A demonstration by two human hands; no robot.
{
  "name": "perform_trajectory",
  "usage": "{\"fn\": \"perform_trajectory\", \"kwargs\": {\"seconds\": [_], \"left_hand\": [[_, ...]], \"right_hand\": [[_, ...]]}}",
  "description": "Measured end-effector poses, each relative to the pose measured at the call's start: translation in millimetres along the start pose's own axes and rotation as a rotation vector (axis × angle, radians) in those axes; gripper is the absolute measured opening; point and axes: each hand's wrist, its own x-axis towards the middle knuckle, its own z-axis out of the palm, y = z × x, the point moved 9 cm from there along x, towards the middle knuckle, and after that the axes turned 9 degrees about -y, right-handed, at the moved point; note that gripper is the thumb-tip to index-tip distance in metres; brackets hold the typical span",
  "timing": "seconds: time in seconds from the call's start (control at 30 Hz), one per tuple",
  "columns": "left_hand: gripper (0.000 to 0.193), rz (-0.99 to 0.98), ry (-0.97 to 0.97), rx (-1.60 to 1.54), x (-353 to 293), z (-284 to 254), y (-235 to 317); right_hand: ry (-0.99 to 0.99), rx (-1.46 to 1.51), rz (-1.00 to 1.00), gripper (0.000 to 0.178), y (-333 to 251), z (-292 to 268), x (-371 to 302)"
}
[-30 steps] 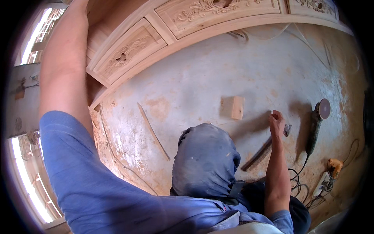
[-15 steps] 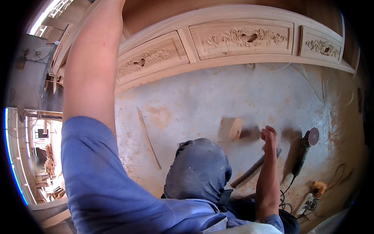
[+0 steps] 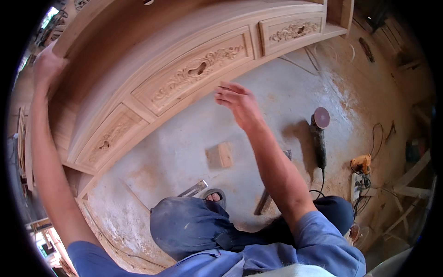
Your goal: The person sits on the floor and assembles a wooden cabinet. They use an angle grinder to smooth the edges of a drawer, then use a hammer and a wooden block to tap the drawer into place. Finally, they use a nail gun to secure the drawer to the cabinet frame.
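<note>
A pale wooden cabinet [image 3: 134, 97] with a curved front rises in front of me. Set into it are a wide carved drawer front [image 3: 196, 69] and smaller ones at the left [image 3: 108, 138] and right [image 3: 293, 32]. My left hand [image 3: 48, 67] is up at the edge of the cabinet's frame at the far left; its fingers are blurred and partly hidden. Just off the cabinet's lower rail hangs my right hand [image 3: 235, 102], fingers stretched and holding nothing. Below it a small wood block [image 3: 224, 154] lies on the floor.
An angle grinder [image 3: 319, 138] with a round disc stands on the floor at the right, its cord running to a power strip [image 3: 356, 187] beside a yellow tool [image 3: 361, 163]. A dark bar [image 3: 264, 203] and a metal strip [image 3: 194, 188] lie near my legs. Wooden pieces [image 3: 410, 175] crowd the right.
My view has turned, so the cabinet now slants up to the right. My right hand has opened and risen from near the floor toward the drawers. My left hand has come into view.
</note>
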Motion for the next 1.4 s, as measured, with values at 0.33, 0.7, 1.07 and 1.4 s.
{"fn": "perform_trajectory", "kwargs": {"seconds": [0.33,0.7,1.07,1.4], "left_hand": [[0.053,0.133,0.036,-0.031,-53.5,-16.5,24.1],[0.058,0.25,0.175,0.067,-125.3,-75.2,86.4],[0.054,0.171,0.336,0.069,-191.1,-63.3,135.4],[0.06,0.728,-0.029,-0.857,-283.8,57.1,333.3]], "right_hand": [[-0.185,0.492,-0.096,0.038,12.3,52.9,32.4],[0.289,0.49,-0.124,0.021,52.4,25.9,18.3],[0.525,0.319,0.051,0.02,106.8,-35.8,-79.4],[1.153,-1.495,0.372,0.028,75.3,-181.6,-280.9]]}}
